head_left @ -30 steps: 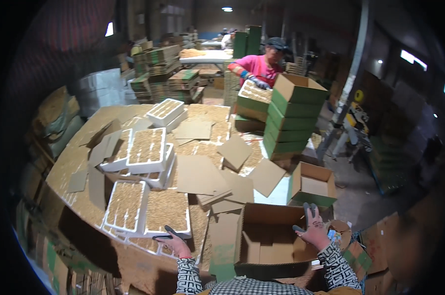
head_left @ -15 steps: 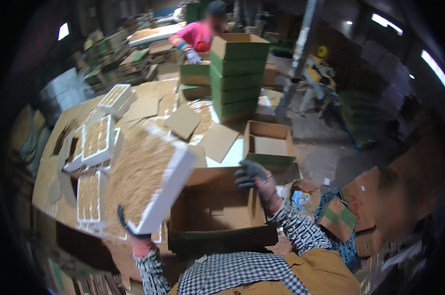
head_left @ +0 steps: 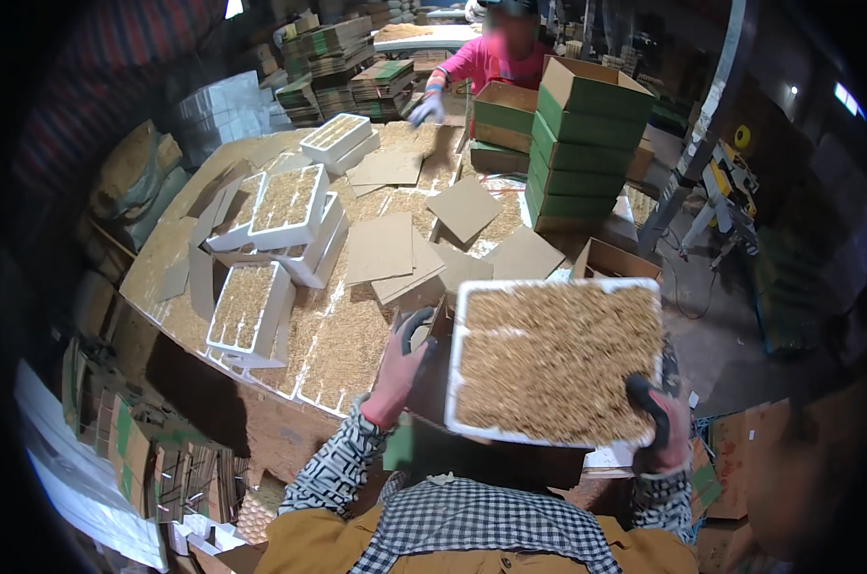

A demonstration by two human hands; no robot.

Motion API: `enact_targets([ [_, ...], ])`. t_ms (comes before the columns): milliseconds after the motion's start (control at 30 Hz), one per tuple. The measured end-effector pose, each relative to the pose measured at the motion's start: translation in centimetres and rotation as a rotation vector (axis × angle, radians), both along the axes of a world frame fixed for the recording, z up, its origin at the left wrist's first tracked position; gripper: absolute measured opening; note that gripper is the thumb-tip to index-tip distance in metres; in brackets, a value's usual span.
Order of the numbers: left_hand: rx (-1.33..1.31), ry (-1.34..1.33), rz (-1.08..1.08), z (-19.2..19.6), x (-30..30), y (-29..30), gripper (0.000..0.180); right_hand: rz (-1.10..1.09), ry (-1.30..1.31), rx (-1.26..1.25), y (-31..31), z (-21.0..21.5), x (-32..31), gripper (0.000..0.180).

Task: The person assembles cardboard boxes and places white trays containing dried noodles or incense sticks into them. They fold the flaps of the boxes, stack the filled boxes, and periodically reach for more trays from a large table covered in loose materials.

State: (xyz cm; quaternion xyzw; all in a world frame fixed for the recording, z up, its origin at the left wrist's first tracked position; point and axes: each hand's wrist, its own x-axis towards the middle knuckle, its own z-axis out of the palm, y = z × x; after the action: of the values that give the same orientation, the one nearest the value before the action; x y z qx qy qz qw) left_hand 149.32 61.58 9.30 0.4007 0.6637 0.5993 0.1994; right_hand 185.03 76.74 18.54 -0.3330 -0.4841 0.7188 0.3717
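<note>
My right hand (head_left: 665, 421) grips the lower right corner of a white foam tray (head_left: 456, 383), its dark gloved thumb over the rim. Small tan pieces (head_left: 558, 364), too blurred to name, fill the tray. It is held tilted, its filled face toward me, in front of an open green and brown carton (head_left: 416, 450) that it mostly hides. My left hand (head_left: 405, 368), in a grey and pink glove, is empty with fingers apart and curved, near the carton's left side and a little apart from the tray.
More filled white trays (head_left: 290, 206) stand stacked on the tan-covered table (head_left: 166, 258) at left. Flat cardboard sheets (head_left: 381, 249) lie mid-table. Green cartons (head_left: 587, 143) form a tall stack at far right, beside a metal post (head_left: 706, 120). Across the table, a person in pink (head_left: 467, 65) reaches out.
The filled tray has passed from my left hand to my right and moved rightward across the carton. My left hand has let go. The view has turned left, and the co-worker's arm reaches over the table.
</note>
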Motion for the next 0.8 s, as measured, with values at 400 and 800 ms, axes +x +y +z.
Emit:
enact_targets([
  [400,-0.407,0.412,0.830,-14.5,-19.5,6.3,0.054,0.103,-1.114,0.486,-1.6,-8.2,-10.8,0.067],
  [800,-0.824,0.697,0.589,-14.2,-32.5,0.6,0.047,-0.299,-1.626,0.303,6.9,-12.5,6.6,0.049],
])
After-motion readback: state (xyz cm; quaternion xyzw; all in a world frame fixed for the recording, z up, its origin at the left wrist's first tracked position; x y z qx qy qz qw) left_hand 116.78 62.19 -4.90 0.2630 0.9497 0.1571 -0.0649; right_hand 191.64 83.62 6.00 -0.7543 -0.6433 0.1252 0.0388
